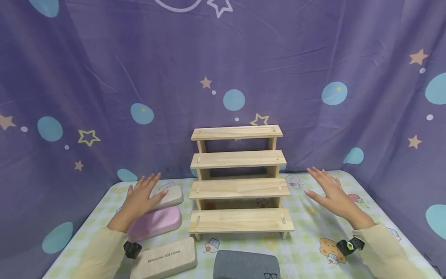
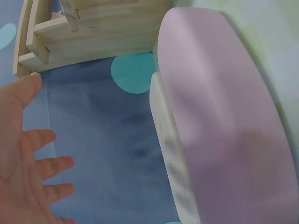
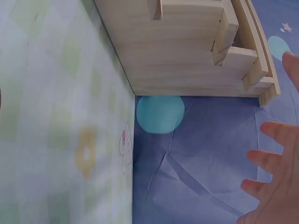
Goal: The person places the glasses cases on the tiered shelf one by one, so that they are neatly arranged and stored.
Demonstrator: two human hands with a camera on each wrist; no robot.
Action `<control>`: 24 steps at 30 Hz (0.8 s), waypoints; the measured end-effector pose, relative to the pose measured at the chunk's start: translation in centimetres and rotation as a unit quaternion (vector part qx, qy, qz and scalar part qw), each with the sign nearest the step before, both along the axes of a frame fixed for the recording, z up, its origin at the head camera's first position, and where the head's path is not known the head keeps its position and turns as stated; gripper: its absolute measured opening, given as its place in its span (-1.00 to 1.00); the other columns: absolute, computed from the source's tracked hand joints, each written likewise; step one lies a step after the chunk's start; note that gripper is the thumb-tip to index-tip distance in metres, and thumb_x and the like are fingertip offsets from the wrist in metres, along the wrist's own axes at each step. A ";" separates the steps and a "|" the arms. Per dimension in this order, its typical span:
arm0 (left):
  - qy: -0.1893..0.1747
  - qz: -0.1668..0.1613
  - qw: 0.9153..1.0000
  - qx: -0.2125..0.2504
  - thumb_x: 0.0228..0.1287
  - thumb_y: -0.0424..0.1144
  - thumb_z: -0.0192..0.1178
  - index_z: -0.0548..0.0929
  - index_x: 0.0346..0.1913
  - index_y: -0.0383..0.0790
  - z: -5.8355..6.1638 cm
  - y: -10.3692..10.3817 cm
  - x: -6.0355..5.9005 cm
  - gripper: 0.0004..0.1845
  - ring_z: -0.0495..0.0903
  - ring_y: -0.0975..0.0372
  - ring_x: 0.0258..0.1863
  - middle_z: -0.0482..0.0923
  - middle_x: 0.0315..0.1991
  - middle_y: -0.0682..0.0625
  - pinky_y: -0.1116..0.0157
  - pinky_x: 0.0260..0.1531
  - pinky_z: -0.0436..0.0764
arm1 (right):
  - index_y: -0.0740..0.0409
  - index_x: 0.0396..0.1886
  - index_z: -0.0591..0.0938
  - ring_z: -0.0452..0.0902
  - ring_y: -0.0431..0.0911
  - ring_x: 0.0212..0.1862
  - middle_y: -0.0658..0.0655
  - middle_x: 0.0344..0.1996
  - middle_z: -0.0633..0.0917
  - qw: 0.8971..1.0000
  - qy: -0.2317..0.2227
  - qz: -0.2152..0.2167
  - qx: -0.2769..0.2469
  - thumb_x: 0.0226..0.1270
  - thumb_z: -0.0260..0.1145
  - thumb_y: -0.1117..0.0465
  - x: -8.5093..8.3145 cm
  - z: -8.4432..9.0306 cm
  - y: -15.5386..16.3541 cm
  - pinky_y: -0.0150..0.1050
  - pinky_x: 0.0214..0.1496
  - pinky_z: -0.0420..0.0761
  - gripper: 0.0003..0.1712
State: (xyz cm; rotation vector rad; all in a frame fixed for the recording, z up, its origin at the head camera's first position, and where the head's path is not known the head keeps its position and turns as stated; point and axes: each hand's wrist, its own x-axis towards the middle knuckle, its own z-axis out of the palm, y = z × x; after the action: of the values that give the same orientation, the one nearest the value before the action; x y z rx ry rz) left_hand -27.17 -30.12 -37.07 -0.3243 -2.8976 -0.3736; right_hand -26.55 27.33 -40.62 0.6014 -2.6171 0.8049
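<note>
Standing mid-table: a 4-tier wooden step rack (image 1: 240, 221), upright on 2 side panels, each lower board set farther forward, a stagger that probably leaves every tier accessible from the front.
Left hand (image 1: 141, 197): raised to the rack's left, fingers spread wide, gripping nothing; the left wrist view shows a gap between it and the cases.
Right hand (image 1: 332, 197): raised to the rack's right, near but apart, its grip equally wide and bare.
Column of 3 cases: beside the rack's left, a far white glasses case (image 1: 172, 197), then a pink glasses case (image 1: 160, 221), then a cream glasses case (image 1: 165, 261) reading "REFUELING FOR CHINA"; all lie flat, likely for steadiness.
Grey glasses case (image 1: 245, 265): in front of the lowest tier, near the person, its spectacles print facing up.
Checked tablecloth (image 1: 306, 232): under everything, green and white.
Purple curtain (image 1: 174, 58): behind the rack, apparently screening off the background.
</note>
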 end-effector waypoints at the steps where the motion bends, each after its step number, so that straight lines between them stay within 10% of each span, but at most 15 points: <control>1: 0.003 -0.002 1.000 0.001 0.33 0.26 -0.07 0.08 0.47 -0.20 0.0 0.0 0.0 -0.17 -0.09 -0.31 0.37 0.05 0.40 -0.36 -0.43 0.12 -0.19 | 0.13 0.45 0.17 -0.06 0.45 0.35 0.42 0.38 0.15 1.000 0.002 0.005 -0.002 0.30 0.24 0.02 -0.1 -0.1 -0.1 0.49 0.18 -0.17 -0.20; 16: -0.003 -0.045 0.996 0.071 0.38 0.11 -0.01 0.11 0.44 -0.34 -0.3 -1.6 0.2 -0.23 0.10 -0.31 0.30 0.09 0.38 -0.40 -0.31 0.14 0.13 | 0.22 0.45 0.13 -0.03 0.39 0.36 0.41 0.39 0.13 0.997 -0.030 0.038 -0.053 0.30 0.26 0.09 -0.1 0.0 -1.3 0.41 0.21 0.01 -0.18; 24: -0.055 -0.065 0.972 0.218 0.46 -0.06 -0.06 0.17 0.40 -0.37 -0.7 -2.9 0.3 -0.39 0.21 -0.25 0.25 0.21 0.32 -0.38 -0.27 0.08 0.25 | 0.18 0.45 0.14 0.01 0.36 0.37 0.39 0.39 0.16 0.995 -0.059 0.040 -0.069 0.33 0.24 0.05 -0.3 -0.2 -2.4 0.39 0.21 0.07 -0.20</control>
State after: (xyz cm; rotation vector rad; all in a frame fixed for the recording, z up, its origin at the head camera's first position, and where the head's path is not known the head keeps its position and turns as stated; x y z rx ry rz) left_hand -26.86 -33.04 -37.76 -0.4288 -2.7976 -1.0580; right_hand -26.82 24.98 -40.78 0.6413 -2.6290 1.0667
